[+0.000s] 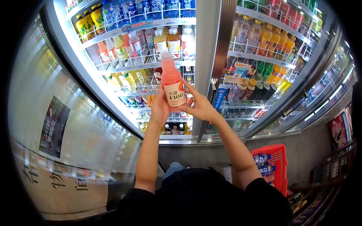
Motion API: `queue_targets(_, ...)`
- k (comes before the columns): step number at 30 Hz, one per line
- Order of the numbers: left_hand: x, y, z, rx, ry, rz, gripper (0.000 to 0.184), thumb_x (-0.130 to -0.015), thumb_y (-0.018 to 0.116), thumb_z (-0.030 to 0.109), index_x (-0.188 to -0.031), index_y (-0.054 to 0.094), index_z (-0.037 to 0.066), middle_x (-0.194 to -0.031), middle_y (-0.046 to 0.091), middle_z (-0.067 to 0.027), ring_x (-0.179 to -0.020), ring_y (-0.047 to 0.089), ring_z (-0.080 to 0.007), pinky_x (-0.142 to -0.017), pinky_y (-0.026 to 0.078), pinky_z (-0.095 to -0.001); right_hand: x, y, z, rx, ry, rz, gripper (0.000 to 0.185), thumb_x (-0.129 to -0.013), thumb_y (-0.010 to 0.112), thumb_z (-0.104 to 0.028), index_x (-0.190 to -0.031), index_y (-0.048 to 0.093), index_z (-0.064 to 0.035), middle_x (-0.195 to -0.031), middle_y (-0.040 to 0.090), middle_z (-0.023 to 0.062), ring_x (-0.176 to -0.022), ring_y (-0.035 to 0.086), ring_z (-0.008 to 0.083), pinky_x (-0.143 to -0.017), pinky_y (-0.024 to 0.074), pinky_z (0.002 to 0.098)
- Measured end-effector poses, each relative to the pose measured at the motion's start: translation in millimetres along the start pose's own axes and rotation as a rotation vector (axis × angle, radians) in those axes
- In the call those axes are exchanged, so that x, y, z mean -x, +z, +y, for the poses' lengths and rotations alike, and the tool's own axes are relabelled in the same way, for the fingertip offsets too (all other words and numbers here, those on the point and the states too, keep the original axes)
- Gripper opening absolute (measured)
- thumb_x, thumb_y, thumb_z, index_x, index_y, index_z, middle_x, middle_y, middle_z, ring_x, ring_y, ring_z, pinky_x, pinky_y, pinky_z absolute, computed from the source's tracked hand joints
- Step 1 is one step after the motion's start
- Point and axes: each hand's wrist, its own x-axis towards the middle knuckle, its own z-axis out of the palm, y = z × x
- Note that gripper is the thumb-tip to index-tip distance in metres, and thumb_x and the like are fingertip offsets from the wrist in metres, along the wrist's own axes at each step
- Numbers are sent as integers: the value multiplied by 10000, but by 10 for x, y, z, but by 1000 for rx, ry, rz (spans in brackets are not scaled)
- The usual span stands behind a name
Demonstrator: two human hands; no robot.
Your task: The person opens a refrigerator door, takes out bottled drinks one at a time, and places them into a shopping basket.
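Bottle (174, 84): pink, up in the air in front of the fridge shelves (139, 25), with its neck leaning a bit left and its label (175, 93) facing the person.
Left hand (160, 107): wrapped on the bottle's left side.
Right hand (200, 107): pinching the right side, with the thumb low and a finger up by the label.
Looking: I think the step now is holding the bottle up to see its label.
Moving: any move from here would need a snug grip and room around the wire shelves.
Basket (283, 152): red, down by the person's right side, with dark blue packs (266, 169) inside.
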Motion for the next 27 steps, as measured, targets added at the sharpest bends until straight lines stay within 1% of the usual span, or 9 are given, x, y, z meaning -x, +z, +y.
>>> queue_targets(5, 106, -9, -283, -83, -40, -115, 657, -972, 508, 215, -1538, 193, 108, -1445, 431, -138, -1283, 497, -281, -1047, 448, -435, 370, -63, 7, -6, 36, 101, 973, -736, 795, -187, -1547, 259, -221, -1282, 584, 217, -632, 593, 118, -646, 509, 268)
queue_targets(6, 160, -2, -309, 25, -84, -110, 659, -966, 520, 63, -1542, 200, 70, -1467, 417, -113, -1322, 448, -220, -1070, 403, -378, 462, -61, 26, -46, 45, 114, 961, -734, 806, -206, -1540, 283, -216, -1262, 594, 207, -627, 583, 112, -643, 507, 261)
queue_targets(11, 430, 41, -532, -2, -189, -141, 681, -975, 558, 109, -1545, 187, 77, -1414, 472, -120, -1270, 497, -213, -1038, 434, -361, 907, -59, 1, -25, 134, 179, 960, -737, 816, -229, -1538, 288, -201, -1212, 628, 173, -632, 574, 99, -634, 500, 248)
queue_targets(13, 556, 88, -614, 2, -247, -135, 680, -983, 549, 120, -1547, 170, 79, -1377, 507, -122, -1227, 535, -216, -1005, 465, -364, 1082, -53, -23, 24, 176, 205, 937, -738, 818, -237, -1527, 314, -187, -1206, 635, 151, -737, 604, 99, -675, 495, 238)
queue_targets(14, 624, 94, -654, 3, -266, -154, 682, -988, 546, 128, -1546, 157, 75, -1368, 515, -141, -1203, 558, -218, -974, 489, -365, 1169, -36, -43, 112, 156, 230, 906, -757, 810, -199, -1521, 323, -155, -1153, 655, 135, -853, 607, 109, -684, 492, 249)
queue_targets(15, 688, 78, -724, 16, -284, -163, 682, -988, 546, 128, -1546, 157, 75, -1368, 515, -141, -1203, 558, -218, -974, 489, -365, 1254, 12, -31, 120, 175, 241, 906, -757, 810, -199, -1521, 323, -155, -1153, 655, 135, -853, 607, 109, -684, 492, 249)
queue_targets(18, 895, 63, -794, 39, -322, -129, 659, -992, 542, 137, -1537, 177, 77, -1348, 530, -170, -1173, 578, -221, -951, 500, -349, 1473, 176, -64, -117, 205, 264, 913, -777, 795, -172, -1530, 281, -146, -1249, 590, 132, -1098, 576, 198, -868, 508, 322)
queue_targets(21, 1136, 39, -702, -23, -358, -146, 649, -990, 542, 139, -1533, 191, 80, -1326, 548, -165, -1157, 584, -213, -942, 499, -335, 1668, 388, -42, -263, 279, 266, 943, -781, 811, -248, -1541, 260, -166, -1308, 541, 134, -1158, 552, 233, -883, 509, 364)
queue_targets(27, 1538, -183, -774, -173, -399, -268, 600, -992, 551, 198, -1505, 259, 89, -1293, 577, -145, -1128, 582, -182, -933, 476, -320, 2099, 768, -92, -338, 346, 312, 971, -778, 819, -237, -1552, 236, -175, -1308, 537, 144, -1182, 541, 240, -931, 498, 384)
